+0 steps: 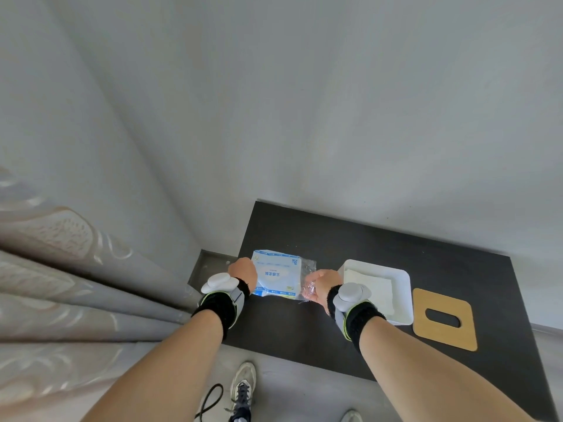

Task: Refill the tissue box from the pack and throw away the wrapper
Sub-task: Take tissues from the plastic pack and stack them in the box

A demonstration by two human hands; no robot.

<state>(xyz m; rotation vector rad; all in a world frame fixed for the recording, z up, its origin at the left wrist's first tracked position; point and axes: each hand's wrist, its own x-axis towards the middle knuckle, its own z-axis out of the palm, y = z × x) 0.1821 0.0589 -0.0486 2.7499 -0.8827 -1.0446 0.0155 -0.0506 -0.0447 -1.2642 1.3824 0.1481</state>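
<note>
A flat blue-and-white plastic wrapper (278,274) is held over the dark table (335,239) between both hands. My left hand (242,273) grips its left edge. My right hand (323,284) is closed on its crinkled clear right end. Just to the right, the white tissue box (405,287) stands open with white tissues (370,287) lying inside. The wooden lid (444,318), with its oval slot, lies flat on the table right of the box.
A grey wall runs behind the table. A patterned curtain (61,269) hangs at the left, close to my left arm. My shoes (242,388) and a black cord (210,403) are on the floor below the table's near edge.
</note>
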